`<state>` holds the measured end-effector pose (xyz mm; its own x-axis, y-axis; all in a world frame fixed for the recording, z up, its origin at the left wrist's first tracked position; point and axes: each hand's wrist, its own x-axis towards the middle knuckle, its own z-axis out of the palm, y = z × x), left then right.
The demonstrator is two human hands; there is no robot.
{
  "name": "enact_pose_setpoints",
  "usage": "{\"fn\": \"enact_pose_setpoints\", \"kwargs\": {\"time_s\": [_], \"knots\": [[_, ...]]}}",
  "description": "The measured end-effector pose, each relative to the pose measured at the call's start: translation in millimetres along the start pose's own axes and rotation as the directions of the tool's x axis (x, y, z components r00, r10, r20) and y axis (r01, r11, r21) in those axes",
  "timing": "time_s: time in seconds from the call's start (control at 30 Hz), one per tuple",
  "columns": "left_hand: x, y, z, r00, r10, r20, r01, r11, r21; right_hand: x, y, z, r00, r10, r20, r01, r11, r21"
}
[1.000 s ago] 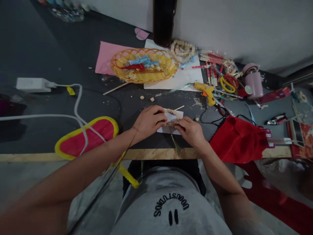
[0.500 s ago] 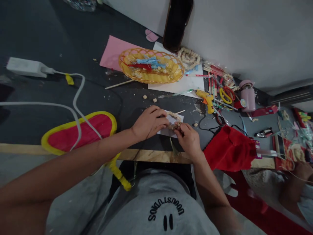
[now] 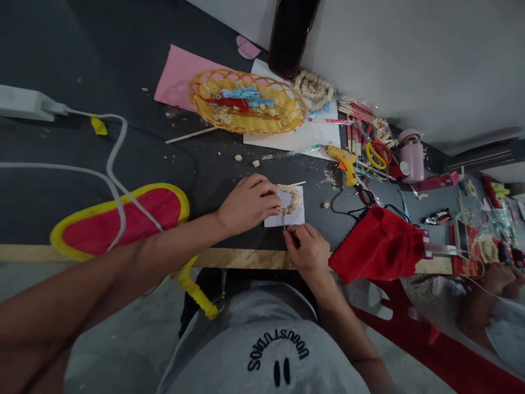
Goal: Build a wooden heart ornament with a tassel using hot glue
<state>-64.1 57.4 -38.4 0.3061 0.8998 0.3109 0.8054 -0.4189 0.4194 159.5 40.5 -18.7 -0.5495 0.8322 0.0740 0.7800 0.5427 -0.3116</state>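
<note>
A small ring of pale, knobbly pieces (image 3: 294,201) lies on a white square of paper (image 3: 299,218) near the table's front edge. My left hand (image 3: 251,203) reaches in from the left, its bent fingers closed on the ring's left side and hiding that part. Below the ring a thin dark cord (image 3: 283,220) runs toward me. My right hand (image 3: 308,249) pinches this cord's lower end between thumb and fingertips, just in front of the paper. A thin stick (image 3: 298,183) lies behind the ring.
Beyond my hands are a yellow wicker basket (image 3: 262,127), a yellow glue gun (image 3: 343,160) and scissors (image 3: 375,156). Red cloth (image 3: 379,246) hangs over the edge at right. White cables (image 3: 112,164) cross a red-and-yellow padded shape (image 3: 123,227). Another person's hand (image 3: 498,278) is far right.
My right hand has left the ring's front and moved down toward the table edge, now pinching the cord. The ring lies flatter and more visible. My left hand stays; the view has shifted slightly.
</note>
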Motion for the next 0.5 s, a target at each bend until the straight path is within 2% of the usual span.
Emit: {"fn": "enact_pose_setpoints", "kwargs": {"time_s": [0.2, 0.37, 0.43, 0.5], "knots": [[-1.6, 0.5, 0.5, 0.999, 0.04, -0.037, -0.038, 0.998, 0.046, 3.2, -1.1, 1.1, 0.999, -0.013, -0.043, 0.013, 1.0, -0.003], [-4.1, -2.3, 0.8, 0.968, 0.209, -0.14, -0.195, 0.975, 0.11, 1.7, -2.3, 1.9, 0.997, -0.029, -0.073, 0.028, 0.999, -0.018], [-4.3, -2.4, -0.5, 0.951, 0.278, -0.133, -0.257, 0.953, 0.158, 1.6, -2.9, 1.5, 0.995, -0.039, -0.091, 0.039, 0.999, -0.007], [-4.2, -1.4, -2.2, 0.949, 0.307, -0.078, -0.283, 0.933, 0.223, 2.0, -3.3, 0.3, 0.994, -0.05, -0.102, 0.05, 0.999, -0.002]]}}
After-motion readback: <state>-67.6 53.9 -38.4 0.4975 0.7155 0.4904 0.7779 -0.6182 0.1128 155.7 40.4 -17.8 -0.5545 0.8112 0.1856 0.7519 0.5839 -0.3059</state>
